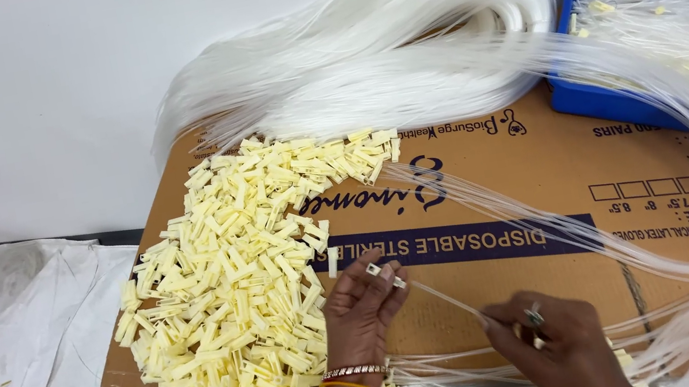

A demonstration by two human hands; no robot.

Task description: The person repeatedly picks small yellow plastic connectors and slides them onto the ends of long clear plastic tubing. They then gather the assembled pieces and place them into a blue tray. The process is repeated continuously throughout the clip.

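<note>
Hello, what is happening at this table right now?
A person works over a flattened cardboard box. The left hand rests at the edge of a heap of small pale yellow plastic pieces. The right hand pinches a thin clear tube from a big looped bundle. A blue tray holds tubes with pieces on.

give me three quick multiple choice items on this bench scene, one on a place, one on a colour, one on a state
1. Where does the blue tray sit?
A. upper right, by the tubing
B. lower left, on the cloth
C. between the two hands

2. What colour are the small plastic pieces heaped on the cardboard sheet?
A. red
B. pale yellow
C. black

3. What is the right hand doing?
A. resting flat and empty
B. holding scissors
C. pinching a thin clear tube

Answers: 1 A, the tray lies at the frame's upper right under the white tubing bundle. 2 B, the heap is pale yellow. 3 C, the tube runs from its fingertips to the left hand.
</note>
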